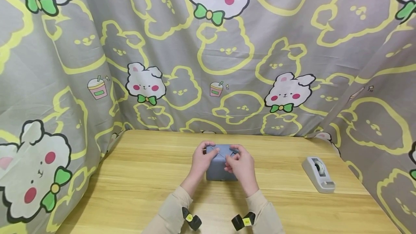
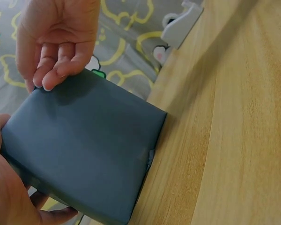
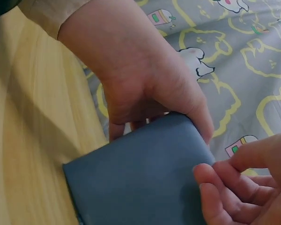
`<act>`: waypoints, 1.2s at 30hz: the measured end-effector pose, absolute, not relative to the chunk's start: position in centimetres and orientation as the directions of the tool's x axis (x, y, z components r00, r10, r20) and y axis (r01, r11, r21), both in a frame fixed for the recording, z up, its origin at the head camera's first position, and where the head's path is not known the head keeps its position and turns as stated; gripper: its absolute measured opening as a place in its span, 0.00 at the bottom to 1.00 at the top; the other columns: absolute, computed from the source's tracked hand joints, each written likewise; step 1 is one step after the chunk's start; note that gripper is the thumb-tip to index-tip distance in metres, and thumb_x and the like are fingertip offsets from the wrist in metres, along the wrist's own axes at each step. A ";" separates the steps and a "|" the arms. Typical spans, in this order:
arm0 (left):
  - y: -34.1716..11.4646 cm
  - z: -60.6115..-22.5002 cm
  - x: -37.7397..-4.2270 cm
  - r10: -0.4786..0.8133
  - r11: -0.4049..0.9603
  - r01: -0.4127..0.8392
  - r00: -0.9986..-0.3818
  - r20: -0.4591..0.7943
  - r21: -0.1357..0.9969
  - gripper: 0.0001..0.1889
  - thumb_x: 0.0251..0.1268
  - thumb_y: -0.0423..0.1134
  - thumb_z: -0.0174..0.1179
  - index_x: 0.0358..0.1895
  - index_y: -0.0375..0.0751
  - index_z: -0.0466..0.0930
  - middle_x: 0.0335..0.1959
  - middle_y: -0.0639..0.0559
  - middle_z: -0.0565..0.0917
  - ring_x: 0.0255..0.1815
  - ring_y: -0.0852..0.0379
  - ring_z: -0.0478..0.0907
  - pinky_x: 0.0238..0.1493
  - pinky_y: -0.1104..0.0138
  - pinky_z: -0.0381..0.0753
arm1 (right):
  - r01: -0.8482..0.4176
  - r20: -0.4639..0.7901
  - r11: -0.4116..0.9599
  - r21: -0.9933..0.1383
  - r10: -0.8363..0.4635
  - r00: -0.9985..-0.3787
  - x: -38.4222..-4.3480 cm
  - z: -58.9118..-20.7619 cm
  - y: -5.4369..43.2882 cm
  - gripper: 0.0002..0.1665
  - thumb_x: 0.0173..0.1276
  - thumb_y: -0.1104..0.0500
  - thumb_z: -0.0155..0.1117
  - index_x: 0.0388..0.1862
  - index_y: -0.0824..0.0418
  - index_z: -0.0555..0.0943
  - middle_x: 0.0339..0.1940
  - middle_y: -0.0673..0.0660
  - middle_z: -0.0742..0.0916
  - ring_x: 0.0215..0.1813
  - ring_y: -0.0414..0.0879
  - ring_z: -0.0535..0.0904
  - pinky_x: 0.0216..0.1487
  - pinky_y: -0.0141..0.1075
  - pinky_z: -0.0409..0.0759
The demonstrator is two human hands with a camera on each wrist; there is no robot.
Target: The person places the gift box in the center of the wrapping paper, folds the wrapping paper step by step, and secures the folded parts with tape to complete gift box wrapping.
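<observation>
A box wrapped in blue-grey paper stands on the wooden table in front of me, with folded paper flaps crossing on its top. My left hand grips the box's left side, its thumb pressing on the top beside the fold. At the top right edge, my right hand pinches the wrapping paper between thumb and index finger, its other fingers curled in front of the box. The left wrist view shows the smooth front face, with the right hand at its upper edge.
On the right of the wooden table stands a light grey tape dispenser with a roll of tape in it. A grey patterned curtain hangs behind the table and along both sides. Black wrist cameras are strapped over the beige sleeves.
</observation>
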State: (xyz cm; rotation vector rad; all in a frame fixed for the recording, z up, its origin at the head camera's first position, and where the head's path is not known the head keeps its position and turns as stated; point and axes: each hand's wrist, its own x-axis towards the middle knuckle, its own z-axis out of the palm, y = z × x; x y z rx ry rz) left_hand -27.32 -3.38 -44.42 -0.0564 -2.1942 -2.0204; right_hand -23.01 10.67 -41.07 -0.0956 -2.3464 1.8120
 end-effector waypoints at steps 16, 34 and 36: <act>-3.3 -44.9 -27.8 -0.074 0.096 0.148 -0.985 0.155 0.984 0.12 0.56 0.42 0.69 0.42 0.45 0.81 0.44 0.45 0.81 0.41 0.51 0.74 0.37 0.67 0.73 | -0.175 0.208 0.671 -0.720 -0.030 -0.978 -22.3 -40.6 12.2 0.23 0.64 0.61 0.68 0.58 0.63 0.79 0.15 0.51 0.79 0.18 0.43 0.79 0.20 0.30 0.77; -6.3 -44.4 -28.8 0.209 0.027 0.031 -0.978 0.024 0.999 0.19 0.63 0.42 0.64 0.56 0.43 0.77 0.55 0.45 0.74 0.51 0.54 0.72 0.45 0.66 0.77 | -0.123 0.133 0.508 -0.853 -0.018 -0.991 -23.6 -40.9 16.6 0.24 0.64 0.59 0.68 0.59 0.62 0.78 0.20 0.59 0.83 0.21 0.46 0.80 0.24 0.32 0.78; -7.1 -44.4 -29.0 0.269 -0.005 -0.007 -0.963 -0.005 1.000 0.22 0.65 0.41 0.62 0.61 0.41 0.74 0.58 0.44 0.72 0.54 0.53 0.72 0.49 0.61 0.79 | -0.096 0.102 0.448 -0.889 -0.012 -0.995 -24.1 -41.3 17.2 0.24 0.66 0.55 0.67 0.59 0.62 0.78 0.25 0.61 0.84 0.24 0.45 0.81 0.26 0.33 0.80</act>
